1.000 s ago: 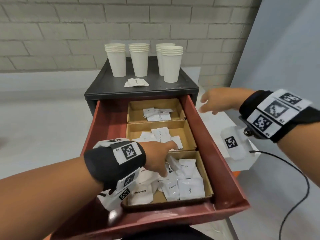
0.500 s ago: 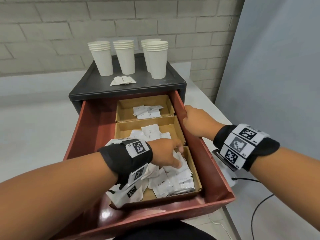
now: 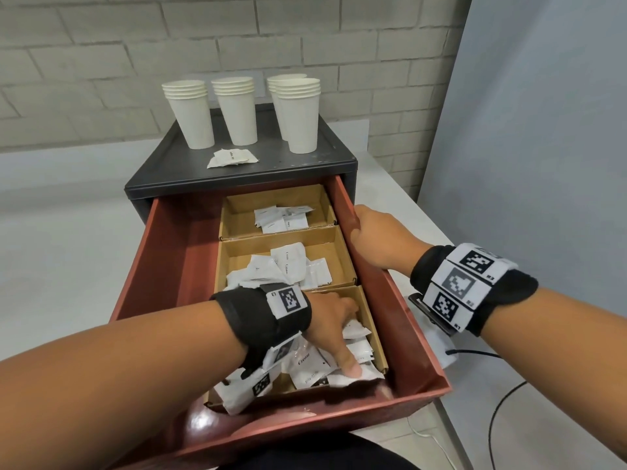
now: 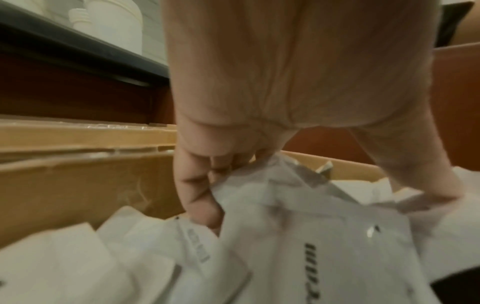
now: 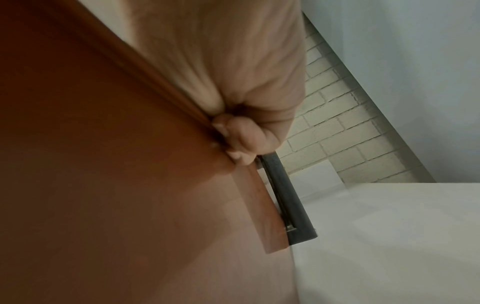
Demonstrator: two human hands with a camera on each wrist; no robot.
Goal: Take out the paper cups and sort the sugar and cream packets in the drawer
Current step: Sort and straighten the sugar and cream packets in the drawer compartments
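Now, change: my right hand (image 3: 380,240) came to grip the drawer's (image 3: 163,266) right wall, steadying it.
Left hand (image 3: 334,329): pinched mixed packets (image 4: 298,216) in the nearest box.
Cups (image 3: 298,117): already out.

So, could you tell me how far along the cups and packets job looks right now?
Cups look done: four paper cup stacks stand on the cabinet top. Sorting is under way: the left hand grips packets in the nearest compartment while the right hand holds the drawer wall. That mixed pile remains.
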